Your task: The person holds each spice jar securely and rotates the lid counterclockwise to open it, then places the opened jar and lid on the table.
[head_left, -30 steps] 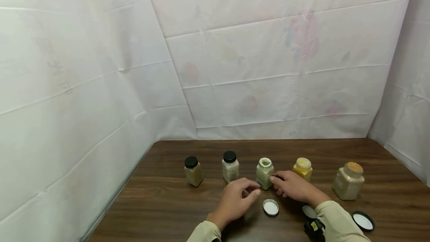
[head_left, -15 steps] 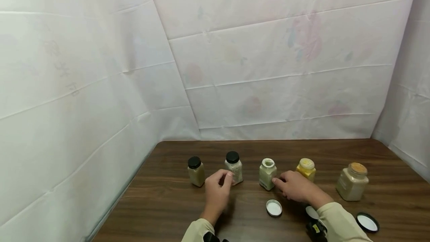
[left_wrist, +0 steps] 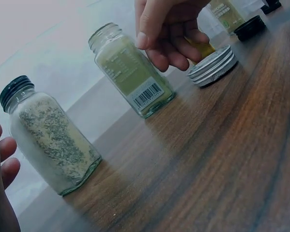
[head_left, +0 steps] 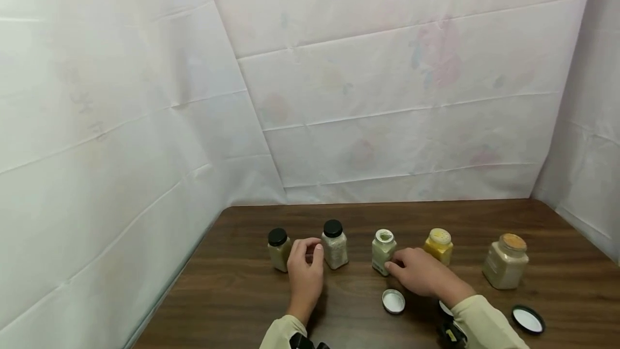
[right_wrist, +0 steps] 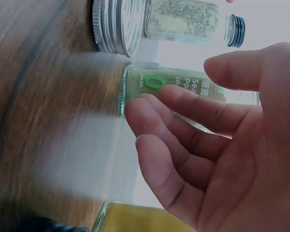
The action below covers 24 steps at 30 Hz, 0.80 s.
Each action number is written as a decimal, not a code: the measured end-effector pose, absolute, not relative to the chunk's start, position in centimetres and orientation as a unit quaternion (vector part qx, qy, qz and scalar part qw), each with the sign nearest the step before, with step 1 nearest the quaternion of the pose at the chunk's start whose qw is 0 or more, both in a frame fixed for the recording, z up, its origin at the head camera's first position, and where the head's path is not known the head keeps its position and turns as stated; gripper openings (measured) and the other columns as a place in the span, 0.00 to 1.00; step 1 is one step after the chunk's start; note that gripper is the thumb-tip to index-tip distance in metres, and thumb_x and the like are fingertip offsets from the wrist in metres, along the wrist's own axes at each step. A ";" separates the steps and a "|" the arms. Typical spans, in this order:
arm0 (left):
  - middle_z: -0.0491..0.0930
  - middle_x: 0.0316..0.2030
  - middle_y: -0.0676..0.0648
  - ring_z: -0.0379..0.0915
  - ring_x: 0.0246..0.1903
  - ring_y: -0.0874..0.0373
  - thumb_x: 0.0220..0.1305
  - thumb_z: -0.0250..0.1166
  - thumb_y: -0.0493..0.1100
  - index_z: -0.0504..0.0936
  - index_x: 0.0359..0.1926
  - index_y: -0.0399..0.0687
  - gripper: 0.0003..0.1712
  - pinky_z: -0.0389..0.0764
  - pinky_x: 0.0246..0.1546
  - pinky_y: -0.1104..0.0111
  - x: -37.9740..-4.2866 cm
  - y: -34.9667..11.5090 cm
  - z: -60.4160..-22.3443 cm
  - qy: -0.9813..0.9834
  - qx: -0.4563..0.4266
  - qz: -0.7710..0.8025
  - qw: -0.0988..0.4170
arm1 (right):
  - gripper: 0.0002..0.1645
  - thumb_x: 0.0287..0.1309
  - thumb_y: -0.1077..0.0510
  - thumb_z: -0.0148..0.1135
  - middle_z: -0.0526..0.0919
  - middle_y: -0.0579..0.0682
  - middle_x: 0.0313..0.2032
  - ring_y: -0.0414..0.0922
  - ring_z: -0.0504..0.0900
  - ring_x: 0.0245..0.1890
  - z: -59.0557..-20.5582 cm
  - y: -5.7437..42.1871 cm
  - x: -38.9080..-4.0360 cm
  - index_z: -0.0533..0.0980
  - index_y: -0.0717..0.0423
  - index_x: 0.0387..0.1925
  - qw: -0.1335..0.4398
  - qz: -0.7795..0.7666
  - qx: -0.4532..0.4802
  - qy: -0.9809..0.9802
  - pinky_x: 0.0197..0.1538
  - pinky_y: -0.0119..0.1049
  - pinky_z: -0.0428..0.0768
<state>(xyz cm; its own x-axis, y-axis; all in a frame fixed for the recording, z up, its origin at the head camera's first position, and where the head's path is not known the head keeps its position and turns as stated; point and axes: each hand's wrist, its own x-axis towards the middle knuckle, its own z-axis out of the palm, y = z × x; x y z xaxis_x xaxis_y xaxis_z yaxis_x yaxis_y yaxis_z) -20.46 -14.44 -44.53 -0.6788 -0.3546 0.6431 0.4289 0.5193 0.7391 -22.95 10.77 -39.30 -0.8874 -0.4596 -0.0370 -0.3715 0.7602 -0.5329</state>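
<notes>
My left hand [head_left: 306, 276] is raised over the table with fingers loosely bent and nothing in them, between two black-capped seasoning jars. One is a jar of greenish powder [head_left: 279, 257] behind its fingers; the other, a jar of pale flaky seasoning [left_wrist: 53, 140], stands to its right. My right hand [right_wrist: 198, 140] has relaxed, slightly bent fingers and holds nothing. Its fingertips lie right at the side of an uncapped jar of green powder [left_wrist: 132, 72], which stands upright. A metal-rimmed lid [head_left: 393, 301] lies in front of that jar, its white inside facing up.
Right of the green jar stand an uncapped yellow jar [head_left: 438, 246] and a larger uncapped jar of beige powder [head_left: 506, 263]. A black lid [head_left: 528, 320] lies near the right; another lid [head_left: 445, 308] is partly under my right wrist. White sheeting [head_left: 387, 96] hangs behind the table.
My left hand has moved left, away from the open green jar, past the front of the flaky seasoning jar. The right hand stays beside the green jar with little movement.
</notes>
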 end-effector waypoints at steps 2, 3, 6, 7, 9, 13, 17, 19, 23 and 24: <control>0.77 0.37 0.53 0.73 0.36 0.65 0.67 0.61 0.38 0.82 0.41 0.48 0.05 0.79 0.35 0.71 -20.4 -14.4 -44.5 -0.773 -0.020 -0.492 0.399 | 0.17 0.68 0.47 0.55 0.69 0.44 0.18 0.40 0.68 0.19 -39.2 10.7 -22.8 0.75 0.48 0.24 0.081 -0.263 -0.230 0.934 0.26 0.35 0.66; 0.77 0.37 0.52 0.73 0.36 0.64 0.66 0.61 0.38 0.82 0.41 0.48 0.06 0.79 0.35 0.71 -20.4 -14.4 -44.4 -0.773 -0.018 -0.494 0.397 | 0.18 0.68 0.47 0.54 0.69 0.44 0.17 0.40 0.68 0.18 -39.2 10.7 -22.8 0.75 0.49 0.24 0.079 -0.262 -0.233 0.933 0.25 0.35 0.66; 0.76 0.39 0.51 0.74 0.38 0.62 0.66 0.61 0.38 0.82 0.43 0.48 0.07 0.79 0.38 0.71 -20.3 -14.4 -44.2 -0.774 -0.012 -0.503 0.384 | 0.17 0.68 0.46 0.54 0.70 0.43 0.18 0.39 0.68 0.19 -38.9 10.6 -22.5 0.76 0.48 0.25 0.069 -0.259 -0.239 0.933 0.26 0.35 0.66; 0.76 0.40 0.51 0.74 0.39 0.62 0.66 0.61 0.38 0.81 0.44 0.48 0.07 0.79 0.39 0.71 -20.3 -14.4 -44.2 -0.775 -0.009 -0.508 0.377 | 0.17 0.68 0.47 0.54 0.70 0.43 0.18 0.39 0.69 0.19 -38.9 10.5 -22.5 0.76 0.47 0.25 0.065 -0.258 -0.240 0.934 0.26 0.35 0.66; 0.76 0.42 0.50 0.75 0.40 0.61 0.66 0.61 0.38 0.81 0.46 0.48 0.09 0.79 0.40 0.71 -20.3 -14.3 -44.1 -0.777 -0.004 -0.514 0.363 | 0.16 0.68 0.47 0.54 0.70 0.42 0.18 0.38 0.69 0.19 -38.8 10.4 -22.3 0.76 0.46 0.25 0.059 -0.258 -0.246 0.932 0.26 0.34 0.66; 0.77 0.45 0.49 0.76 0.44 0.58 0.67 0.61 0.40 0.79 0.50 0.46 0.12 0.80 0.43 0.69 -20.4 -14.3 -44.1 -0.775 0.004 -0.532 0.342 | 0.15 0.69 0.47 0.54 0.71 0.41 0.18 0.37 0.69 0.20 -38.3 10.0 -22.0 0.75 0.44 0.25 0.055 -0.256 -0.260 0.929 0.26 0.34 0.67; 0.77 0.48 0.48 0.77 0.48 0.57 0.68 0.60 0.42 0.77 0.54 0.46 0.15 0.80 0.48 0.67 -20.6 -14.3 -44.4 -0.773 0.003 -0.546 0.324 | 0.14 0.68 0.45 0.54 0.76 0.40 0.22 0.38 0.72 0.23 -38.1 9.5 -21.6 0.79 0.45 0.32 0.064 -0.264 -0.272 0.923 0.29 0.35 0.69; 0.77 0.49 0.48 0.77 0.50 0.57 0.68 0.60 0.43 0.76 0.55 0.46 0.16 0.79 0.49 0.65 -20.7 -14.3 -44.5 -0.774 0.002 -0.550 0.315 | 0.15 0.68 0.43 0.54 0.78 0.39 0.25 0.37 0.73 0.24 -38.2 9.2 -21.4 0.80 0.46 0.37 0.070 -0.269 -0.277 0.920 0.30 0.36 0.71; 0.76 0.50 0.46 0.76 0.52 0.54 0.68 0.61 0.41 0.75 0.56 0.45 0.16 0.79 0.52 0.60 -21.0 -14.3 -44.7 -0.773 0.010 -0.557 0.304 | 0.17 0.68 0.42 0.53 0.78 0.39 0.25 0.37 0.73 0.24 -38.4 8.7 -21.0 0.80 0.47 0.38 0.084 -0.282 -0.290 0.911 0.29 0.36 0.71; 0.77 0.50 0.45 0.76 0.52 0.53 0.68 0.61 0.40 0.75 0.56 0.44 0.17 0.78 0.53 0.58 -21.0 -14.3 -44.7 -0.772 0.013 -0.560 0.302 | 0.17 0.69 0.42 0.53 0.77 0.39 0.24 0.37 0.73 0.23 -38.4 8.5 -21.0 0.80 0.47 0.37 0.089 -0.285 -0.294 0.908 0.29 0.35 0.71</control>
